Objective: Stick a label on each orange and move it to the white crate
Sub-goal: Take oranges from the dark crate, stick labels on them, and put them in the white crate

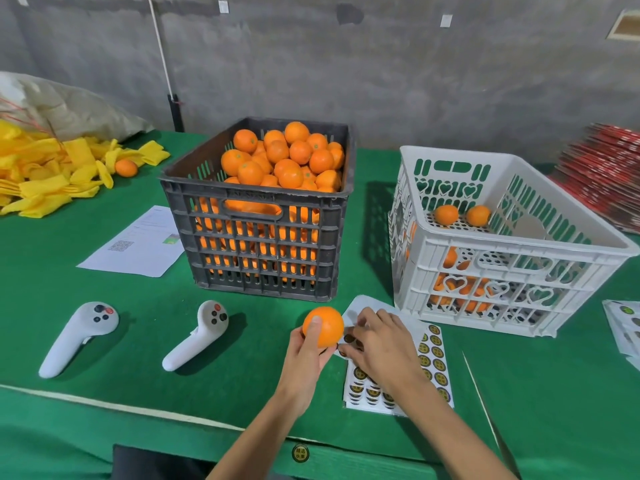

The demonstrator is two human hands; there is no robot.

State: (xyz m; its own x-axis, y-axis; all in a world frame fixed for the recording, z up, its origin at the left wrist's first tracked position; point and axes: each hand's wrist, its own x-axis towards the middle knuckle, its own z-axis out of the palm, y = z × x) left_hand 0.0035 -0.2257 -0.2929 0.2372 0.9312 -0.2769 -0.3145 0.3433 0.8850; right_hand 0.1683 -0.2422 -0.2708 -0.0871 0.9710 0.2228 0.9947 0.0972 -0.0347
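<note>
My left hand (pixel 308 355) grips an orange (pixel 327 323) just above the green table, thumb across its front. My right hand (pixel 377 344) lies on a sheet of round dark-and-yellow labels (pixel 433 355), its fingertips curled at the sheet's left edge next to the orange; whether they pinch a label is hidden. A dark grey crate (pixel 256 209) heaped with oranges stands behind. The white crate (pixel 502 258) to the right holds several oranges, two of them (pixel 462 215) at its back.
Two white handheld controllers (pixel 78 337) (pixel 197 336) lie at the front left. A printed paper (pixel 138 242) sits left of the grey crate. Yellow foam sleeves (pixel 48 171) and a loose orange (pixel 126 168) are at the far left. More label sheets (pixel 623 327) and red flat stacks (pixel 606 174) lie right.
</note>
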